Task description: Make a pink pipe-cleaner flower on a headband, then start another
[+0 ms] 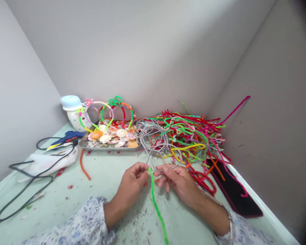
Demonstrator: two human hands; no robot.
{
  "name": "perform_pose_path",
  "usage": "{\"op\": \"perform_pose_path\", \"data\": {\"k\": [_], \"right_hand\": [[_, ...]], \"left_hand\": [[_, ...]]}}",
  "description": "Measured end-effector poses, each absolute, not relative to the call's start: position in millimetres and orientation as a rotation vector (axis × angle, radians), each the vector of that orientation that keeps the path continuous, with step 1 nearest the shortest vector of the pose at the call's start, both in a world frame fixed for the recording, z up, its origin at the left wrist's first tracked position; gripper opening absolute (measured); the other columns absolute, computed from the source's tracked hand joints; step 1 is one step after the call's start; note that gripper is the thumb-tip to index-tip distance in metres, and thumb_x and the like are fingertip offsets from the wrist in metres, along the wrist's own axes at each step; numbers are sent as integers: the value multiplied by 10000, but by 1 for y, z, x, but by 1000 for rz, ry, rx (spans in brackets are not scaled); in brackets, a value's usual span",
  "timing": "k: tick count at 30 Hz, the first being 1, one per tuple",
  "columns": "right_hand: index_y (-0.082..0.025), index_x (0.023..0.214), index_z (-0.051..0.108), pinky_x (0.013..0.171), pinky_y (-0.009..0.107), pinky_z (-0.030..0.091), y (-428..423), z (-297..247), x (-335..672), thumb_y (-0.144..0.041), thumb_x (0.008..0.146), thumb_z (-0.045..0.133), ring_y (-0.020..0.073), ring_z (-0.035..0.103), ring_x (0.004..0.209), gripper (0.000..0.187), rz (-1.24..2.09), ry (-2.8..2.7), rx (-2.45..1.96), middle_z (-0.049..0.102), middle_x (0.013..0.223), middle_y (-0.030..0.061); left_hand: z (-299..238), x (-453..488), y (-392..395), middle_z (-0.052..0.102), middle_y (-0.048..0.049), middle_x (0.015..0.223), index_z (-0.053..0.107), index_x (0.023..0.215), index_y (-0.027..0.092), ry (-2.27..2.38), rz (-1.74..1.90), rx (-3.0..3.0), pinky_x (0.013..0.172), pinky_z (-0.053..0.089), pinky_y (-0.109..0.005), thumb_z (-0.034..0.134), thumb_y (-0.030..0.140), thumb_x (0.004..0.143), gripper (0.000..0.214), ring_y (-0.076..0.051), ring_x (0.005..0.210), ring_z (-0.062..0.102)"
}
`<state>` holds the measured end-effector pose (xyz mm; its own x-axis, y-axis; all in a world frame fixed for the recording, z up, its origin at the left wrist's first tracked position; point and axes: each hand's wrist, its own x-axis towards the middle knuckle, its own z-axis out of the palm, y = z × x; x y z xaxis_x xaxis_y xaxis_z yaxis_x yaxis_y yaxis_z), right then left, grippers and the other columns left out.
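Note:
My left hand [132, 182] has its thumb and forefinger pinched around a loop of thin grey wire [181, 154] and the upper end of a bright green pipe cleaner [156, 207]. From there the pipe cleaner trails down toward me over the table. Its top end crosses the wire in the small gap between my hands. Opposite, my right hand [182, 182] grips the same wire between thumb and forefinger, with its other fingers loosely curled below. Just behind my hands lies a coil of grey wire [154, 131].
Behind stands a metal tray [109, 148] of seashells [105, 138], with decorated hoops [132, 112] upright in it. A tangled heap of coloured pipe cleaners [191, 131] spreads right, partly over a flat black object [237, 192]. Left are a white jar [75, 117], black cable [22, 163] and white sheet [46, 165].

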<state>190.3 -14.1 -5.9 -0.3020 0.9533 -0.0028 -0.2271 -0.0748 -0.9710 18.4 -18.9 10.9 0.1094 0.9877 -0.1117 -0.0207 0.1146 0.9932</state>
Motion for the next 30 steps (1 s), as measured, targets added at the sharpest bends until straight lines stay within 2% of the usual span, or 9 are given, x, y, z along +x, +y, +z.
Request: {"op": "perform_pose_path", "data": {"k": [14, 30], "right_hand": [[-130, 940, 715, 443, 206, 471, -15, -4, 190, -402, 847, 593, 161, 676, 631, 313, 1528, -1255, -913, 731, 832, 102], [-136, 935, 721, 457, 213, 489, -18, -1, 190, -366, 846, 593, 146, 662, 610, 278, 1478, -1360, -870, 716, 794, 84]], "left_hand": [[8, 16, -19, 517, 44, 523, 576, 656, 165, 1177, 1046, 1126, 471, 310, -202, 676, 322, 715, 196, -89, 472, 424], [-7, 12, -16, 464, 58, 499, 551, 693, 173, 1123, 1027, 1161, 454, 279, -204, 642, 325, 754, 188, -84, 454, 389]]}}
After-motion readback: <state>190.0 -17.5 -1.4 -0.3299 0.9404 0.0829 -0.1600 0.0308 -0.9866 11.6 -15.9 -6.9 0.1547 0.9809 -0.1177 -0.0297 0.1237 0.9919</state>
